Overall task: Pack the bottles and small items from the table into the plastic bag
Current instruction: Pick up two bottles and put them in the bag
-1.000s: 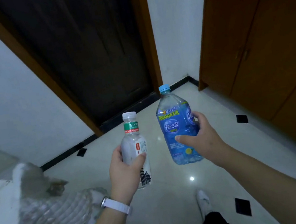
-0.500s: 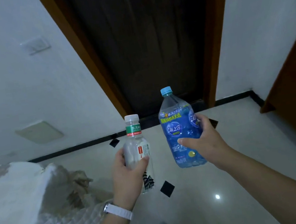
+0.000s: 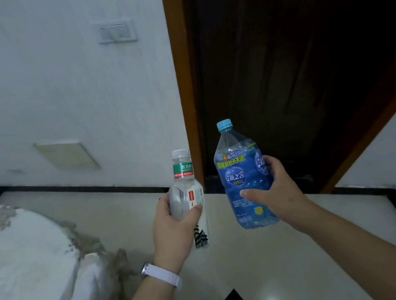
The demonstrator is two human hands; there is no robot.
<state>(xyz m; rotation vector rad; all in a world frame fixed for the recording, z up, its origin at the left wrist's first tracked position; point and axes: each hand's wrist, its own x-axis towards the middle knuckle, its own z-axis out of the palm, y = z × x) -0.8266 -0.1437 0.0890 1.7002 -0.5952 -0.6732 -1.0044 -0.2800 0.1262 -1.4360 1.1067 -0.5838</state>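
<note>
My left hand (image 3: 175,230) grips a clear bottle (image 3: 187,192) with a white cap and a green neck band, held upright in front of me. My right hand (image 3: 274,195) grips a larger blue bottle (image 3: 243,176) with a light blue cap, also upright and a little higher. The two bottles are side by side and apart, above the floor. No plastic bag and no table are in view.
A bed with a white patterned cover (image 3: 16,266) fills the lower left. A dark wooden door (image 3: 293,58) in a brown frame stands straight ahead. White wall with a switch plate (image 3: 117,32) is at left. A glossy tiled floor (image 3: 271,254) lies below.
The view has swung left: the door moved to the right of the frame, the cabinet left the view and more of the bed appeared. Both hands hold their bottles as before.
</note>
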